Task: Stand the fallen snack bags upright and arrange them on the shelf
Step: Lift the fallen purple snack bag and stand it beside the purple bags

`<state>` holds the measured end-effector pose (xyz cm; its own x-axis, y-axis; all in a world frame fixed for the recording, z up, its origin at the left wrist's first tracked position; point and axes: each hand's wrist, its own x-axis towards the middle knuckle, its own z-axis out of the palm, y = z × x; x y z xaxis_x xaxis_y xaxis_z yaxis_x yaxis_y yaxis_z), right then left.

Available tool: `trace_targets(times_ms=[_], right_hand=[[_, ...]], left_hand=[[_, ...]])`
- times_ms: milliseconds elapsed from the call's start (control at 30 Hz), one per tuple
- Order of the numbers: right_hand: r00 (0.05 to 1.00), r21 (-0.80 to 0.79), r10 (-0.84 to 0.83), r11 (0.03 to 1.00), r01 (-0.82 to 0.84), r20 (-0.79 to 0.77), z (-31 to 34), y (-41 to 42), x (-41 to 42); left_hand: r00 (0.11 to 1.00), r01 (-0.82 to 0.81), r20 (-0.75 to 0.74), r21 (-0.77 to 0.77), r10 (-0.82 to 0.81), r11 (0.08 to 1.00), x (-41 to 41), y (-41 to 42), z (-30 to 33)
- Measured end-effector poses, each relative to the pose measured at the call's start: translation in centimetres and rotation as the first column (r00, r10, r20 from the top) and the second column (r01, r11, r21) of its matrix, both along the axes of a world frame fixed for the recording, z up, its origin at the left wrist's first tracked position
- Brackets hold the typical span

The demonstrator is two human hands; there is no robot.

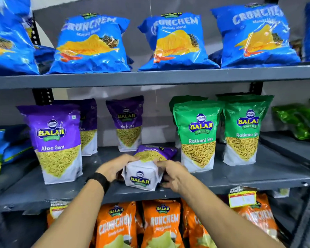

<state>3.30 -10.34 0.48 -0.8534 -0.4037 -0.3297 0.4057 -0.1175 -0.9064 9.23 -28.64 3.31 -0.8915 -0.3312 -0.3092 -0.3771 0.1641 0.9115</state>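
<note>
Both hands close on a fallen purple Aloo Sev bag [147, 167] at the centre of the middle shelf [240, 178], near its front edge. The left hand [115, 168] cups the bag's left side and the right hand [172, 173] its right, fingers wrapped around the white base, which faces the camera while the top lies back into the shelf.

To stand it well, the base likely needs pivoting down flat onto the shelf, the top swung up and the printed face turned forward, in line with the row.

An upright Aloo Sev bag [56, 142] stands to the left of the frame, with two more [128, 122] further back. Two green Ratlami Sev bags [198, 135] stand just beside the right hand, close enough to be knocked over by the rising bag.

Blue Crunchem bags [91, 45] fill the shelf above; orange Crunchem bags [161, 224] sit below. At far right, a green bag [297, 120] appears to lie over, blurred.
</note>
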Motion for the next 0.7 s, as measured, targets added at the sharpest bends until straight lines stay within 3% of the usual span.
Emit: trace_targets(times_ms=[167,400,500,700], right_hand=[[0.988,-0.072,-0.068,0.996,0.058,-0.141,0.2,0.8,3.3],[0.838,-0.203,-0.159,0.977,0.059,-0.521,-0.5,4.4,9.3],[0.760,-0.176,-0.161,0.982,0.062,-0.630,-1.1,6.1,11.3],[0.716,-0.142,-0.145,0.988,0.065,-0.683,-1.5,9.1,13.7]], left_hand=[[0.980,-0.006,-0.195,0.148,0.035,0.989,3.0,0.1,-1.4],[0.817,0.029,-0.576,0.106,0.038,0.994,10.6,3.1,-2.4],[0.761,0.013,-0.648,0.076,0.039,0.997,13.3,5.2,-3.0],[0.700,-0.025,-0.714,-0.010,0.010,1.000,15.9,7.9,-4.1]])
